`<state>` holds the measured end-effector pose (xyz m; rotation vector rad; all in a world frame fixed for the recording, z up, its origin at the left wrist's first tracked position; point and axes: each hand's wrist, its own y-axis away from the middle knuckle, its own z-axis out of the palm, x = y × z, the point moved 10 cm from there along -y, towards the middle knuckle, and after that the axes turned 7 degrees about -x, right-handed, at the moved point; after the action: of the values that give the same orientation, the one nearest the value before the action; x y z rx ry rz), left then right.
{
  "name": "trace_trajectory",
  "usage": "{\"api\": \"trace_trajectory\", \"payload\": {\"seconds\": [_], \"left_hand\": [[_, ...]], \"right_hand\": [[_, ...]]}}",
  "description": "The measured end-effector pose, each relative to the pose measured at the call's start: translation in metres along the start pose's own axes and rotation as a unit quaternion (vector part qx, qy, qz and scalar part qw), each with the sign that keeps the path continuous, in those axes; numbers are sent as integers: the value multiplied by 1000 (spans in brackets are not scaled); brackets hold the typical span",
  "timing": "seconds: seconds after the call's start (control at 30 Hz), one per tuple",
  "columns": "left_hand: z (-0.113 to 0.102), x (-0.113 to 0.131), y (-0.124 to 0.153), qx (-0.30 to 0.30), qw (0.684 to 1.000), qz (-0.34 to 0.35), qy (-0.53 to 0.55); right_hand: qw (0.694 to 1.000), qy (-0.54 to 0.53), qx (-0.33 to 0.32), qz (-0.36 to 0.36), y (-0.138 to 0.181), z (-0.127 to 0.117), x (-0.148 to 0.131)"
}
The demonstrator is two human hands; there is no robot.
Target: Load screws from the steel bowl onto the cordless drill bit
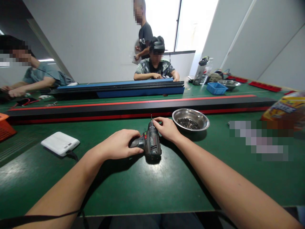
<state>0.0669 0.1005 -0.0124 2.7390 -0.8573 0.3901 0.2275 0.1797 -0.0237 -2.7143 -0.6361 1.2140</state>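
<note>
A dark cordless drill (152, 144) lies on its side on the green table, its bit pointing away from me. My left hand (122, 143) is closed around the drill's handle. At the front end, my right hand (166, 128) has its thumb and index finger on the chuck (152, 126), near the base of the thin bit. Just right of that hand stands a steel bowl (202, 122) with many small dark screws (189, 123) in it.
A long black and red strip (114, 110) crosses the table behind the drill. A white power bank (60, 143) with a cable lies left, an orange basket (6, 127) at the far left, a colourful snack bag (286, 111) right. Across the table sit two people; another stands behind.
</note>
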Motion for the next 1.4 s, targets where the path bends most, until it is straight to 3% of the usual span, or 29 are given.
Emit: {"api": "trace_trajectory", "payload": {"seconds": [1.4], "left_hand": [[1,-3,1,-1,1000,-12,14]], "right_hand": [[1000,-13,-17,2,-2,2,5]]}}
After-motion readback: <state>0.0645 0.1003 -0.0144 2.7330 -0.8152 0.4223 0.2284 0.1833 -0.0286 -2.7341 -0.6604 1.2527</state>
